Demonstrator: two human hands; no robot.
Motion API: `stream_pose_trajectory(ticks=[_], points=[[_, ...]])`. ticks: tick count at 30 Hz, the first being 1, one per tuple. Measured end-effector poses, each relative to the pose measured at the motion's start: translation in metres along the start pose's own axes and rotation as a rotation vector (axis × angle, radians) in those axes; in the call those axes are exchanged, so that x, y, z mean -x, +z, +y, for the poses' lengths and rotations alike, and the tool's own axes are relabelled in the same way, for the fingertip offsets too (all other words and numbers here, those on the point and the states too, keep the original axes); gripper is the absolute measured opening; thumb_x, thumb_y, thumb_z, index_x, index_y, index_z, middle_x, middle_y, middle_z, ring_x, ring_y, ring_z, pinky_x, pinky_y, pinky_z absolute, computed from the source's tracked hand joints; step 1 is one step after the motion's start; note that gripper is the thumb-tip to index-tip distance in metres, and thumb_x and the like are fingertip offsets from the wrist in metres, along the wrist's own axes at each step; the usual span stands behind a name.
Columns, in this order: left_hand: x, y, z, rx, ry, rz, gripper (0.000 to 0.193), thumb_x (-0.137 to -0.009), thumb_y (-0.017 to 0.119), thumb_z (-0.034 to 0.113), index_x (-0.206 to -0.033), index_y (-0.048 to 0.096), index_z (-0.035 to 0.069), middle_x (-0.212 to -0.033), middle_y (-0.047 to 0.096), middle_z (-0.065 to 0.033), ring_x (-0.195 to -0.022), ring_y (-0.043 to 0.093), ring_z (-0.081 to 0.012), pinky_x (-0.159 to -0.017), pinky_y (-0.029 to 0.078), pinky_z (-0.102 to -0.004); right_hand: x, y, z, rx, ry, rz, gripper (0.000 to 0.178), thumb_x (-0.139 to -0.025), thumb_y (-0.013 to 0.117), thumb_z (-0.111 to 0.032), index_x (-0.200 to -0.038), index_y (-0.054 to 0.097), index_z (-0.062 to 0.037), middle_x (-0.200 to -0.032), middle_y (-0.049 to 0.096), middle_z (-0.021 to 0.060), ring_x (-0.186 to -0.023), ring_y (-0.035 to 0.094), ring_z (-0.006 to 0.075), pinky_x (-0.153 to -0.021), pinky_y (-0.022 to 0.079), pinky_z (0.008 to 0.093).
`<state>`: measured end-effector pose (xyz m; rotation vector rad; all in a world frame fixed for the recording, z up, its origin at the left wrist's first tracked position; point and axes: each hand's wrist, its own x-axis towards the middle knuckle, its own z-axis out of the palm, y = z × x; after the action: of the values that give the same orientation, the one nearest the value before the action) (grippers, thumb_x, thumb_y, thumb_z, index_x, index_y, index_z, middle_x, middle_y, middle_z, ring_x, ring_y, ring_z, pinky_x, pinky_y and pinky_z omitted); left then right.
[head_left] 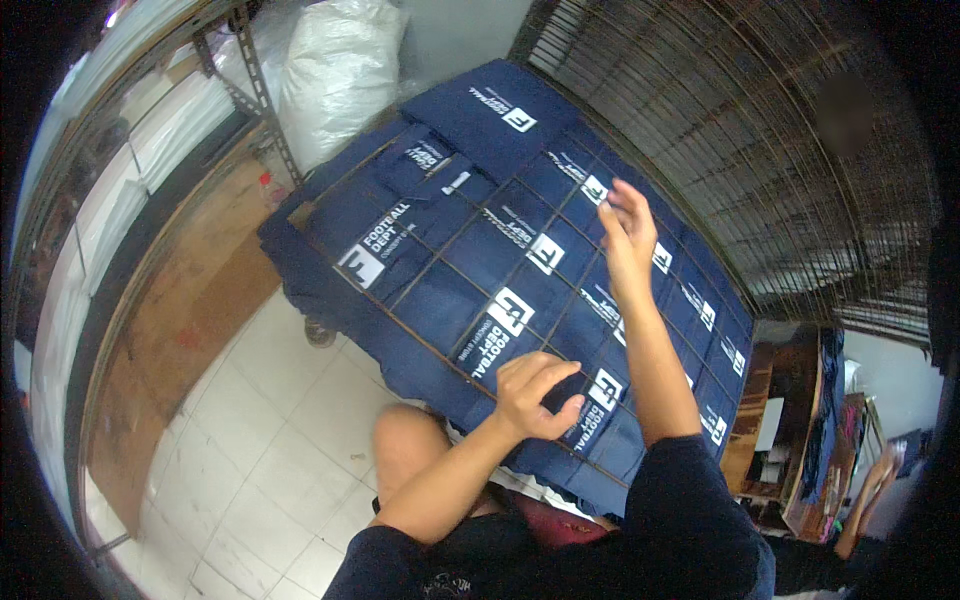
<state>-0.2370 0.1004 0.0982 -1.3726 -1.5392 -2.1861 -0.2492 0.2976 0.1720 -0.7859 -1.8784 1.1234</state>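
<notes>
Left hand (535,398), right hand (630,250): fingers loose, empty. Navy cloth (440,290) looks light, limp; best gripped by an edge.

Wire grid rack (440,257), white-printed navy cloth (490,105) lying flat across its far end

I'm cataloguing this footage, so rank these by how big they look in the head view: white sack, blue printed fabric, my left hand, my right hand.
1. Blue printed fabric
2. White sack
3. Left hand and right hand: they look about alike, so I won't rank them.
</notes>
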Motion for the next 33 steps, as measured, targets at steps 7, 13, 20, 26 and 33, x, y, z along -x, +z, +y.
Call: stream_pose_trajectory(ticks=[7,13,20,26,33], points=[[0.023,0.015,0.014,-0.065,0.008,-0.165,0.032,-0.066,0.066,0.03,-0.087,0.067,0.005,-0.065,0.059,-0.0071,-0.056,0.056,-0.0238,-0.051,0.043,-0.0331,0.113,-0.23,0.004,0.253,-0.062,0.289,0.045,-0.084,0.064,-0.01,-0.126,0.048,-0.0053,-0.096,0.059,0.0056,-0.084,0.055,0.0103,-0.068,0.046,0.0229],[0.059,0.036,0.041,0.061,0.087,-0.268,0.037,-0.07,0.065,0.03,-0.093,0.062,0.002,-0.058,0.05,-0.0043,-0.046,0.042,-0.0169,-0.042,0.031,-0.0277,0.209,-0.409,-0.028,0.216,0.021,0.821,0.039,-0.086,0.062,-0.012,-0.122,0.049,-0.0047,-0.086,0.059,0.0039,-0.071,0.057,0.0089,-0.058,0.044,0.0211],[0.106,0.064,0.114,0.091,0.063,-0.572,0.028,-0.066,0.067,0.019,-0.09,0.061,0.004,-0.057,0.049,-0.0027,-0.046,0.041,-0.0152,-0.045,0.033,-0.0282,0.321,-0.647,0.002,-0.3,0.132,1.489,0.071,-0.083,0.061,-0.049,-0.136,0.032,-0.0119,-0.122,0.047,0.0161,-0.102,0.055,0.0256,-0.078,0.051,0.0404],[0.165,0.063,0.179,0.165,-0.201,-0.716,0.024,-0.07,0.069,0.013,-0.09,0.062,0.002,-0.059,0.052,-0.0027,-0.045,0.04,-0.01,-0.042,0.032,-0.0234,0.346,-0.701,0.015,-0.949,0.087,1.247,0.103,-0.084,0.056,-0.049,-0.143,-0.019,-0.0122,-0.146,0.013,0.0272,-0.13,0.031,0.0394,-0.105,0.03,0.05],[0.186,0.248,0.23,1.144,-1.763,-0.785,0.079,-0.088,0.04,0.061,-0.142,0.022,0.005,-0.141,0.034,-0.0186,-0.125,0.041,-0.0378,-0.102,0.036,-0.0471,0.315,-0.675,0.038,-0.031,0.417,1.333,0.076,-0.072,0.061,-0.009,-0.14,0.027,-0.0086,-0.128,0.047,0.0217,-0.11,0.053,0.0297,-0.09,0.043,0.0408]])
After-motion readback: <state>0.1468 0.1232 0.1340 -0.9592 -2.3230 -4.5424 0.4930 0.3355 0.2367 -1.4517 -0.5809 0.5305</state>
